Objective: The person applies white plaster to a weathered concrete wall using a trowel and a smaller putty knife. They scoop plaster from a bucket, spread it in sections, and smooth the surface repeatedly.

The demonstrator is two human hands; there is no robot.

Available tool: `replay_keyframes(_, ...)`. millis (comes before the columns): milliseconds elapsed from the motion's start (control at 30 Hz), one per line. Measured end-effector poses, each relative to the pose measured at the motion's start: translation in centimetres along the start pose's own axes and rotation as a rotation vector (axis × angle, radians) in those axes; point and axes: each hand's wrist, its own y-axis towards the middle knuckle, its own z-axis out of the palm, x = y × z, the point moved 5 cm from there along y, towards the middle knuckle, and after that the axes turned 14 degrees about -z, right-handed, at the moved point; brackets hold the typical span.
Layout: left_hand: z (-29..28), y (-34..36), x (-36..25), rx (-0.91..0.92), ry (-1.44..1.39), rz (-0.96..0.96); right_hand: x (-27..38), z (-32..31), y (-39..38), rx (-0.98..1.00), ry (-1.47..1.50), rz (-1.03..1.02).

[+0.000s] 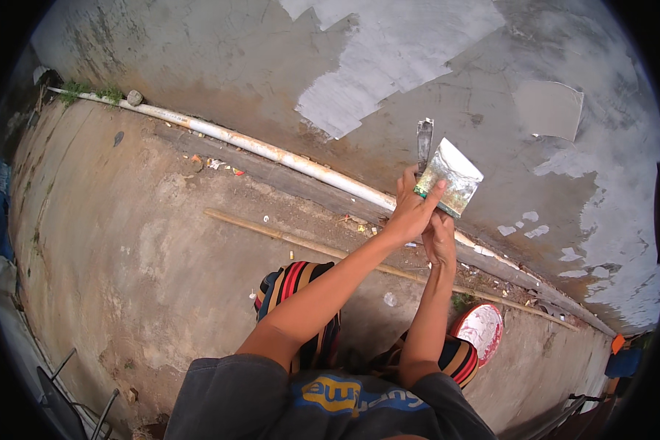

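Both my hands are together in front of the wall. My left hand [412,210] is closed on a wide putty knife [458,170], its thumb lying over the green edge. The broad metal blade is smeared with whitish putty and tilts up to the right. Just beyond the left fingers a narrow putty-stained scraper [424,138] points up; its lower end is hidden, so I cannot tell which hand holds it. Directly below the green edge, my right hand [440,236] has curled fingers; what they grip is hidden.
A grey wall [257,81] bears white putty patches [389,62]. Along its foot runs a white pipe [271,152], with a wooden pole [308,243] on the concrete floor [147,264]. A round red-rimmed container [480,330] of white putty stands by my right knee. Debris litters the wall's foot.
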Motion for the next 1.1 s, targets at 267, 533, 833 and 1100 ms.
replay_keyframes(267, -2.2, 0.3, -1.0, 0.201, -0.440, -0.161, 1.8, -5.4, 3.3, -0.123, -0.302, 0.034)
replay_keyframes(533, -1.1, 0.8, 0.7, 0.336, -0.511, -0.212, 14.9, -12.3, -3.4, -0.266, -0.935, -0.381)
replay_keyframes(833, 1.4, -1.0, 0.0, 0.273, -0.474, -0.252, 13.2, -9.5, -8.9, -0.263, -0.806, -0.233)
replay_keyframes(1100, 2.7, -1.6, -0.3, 0.324, -0.506, -0.162, 11.0, -8.0, -9.0, -0.241, -0.820, -0.257)
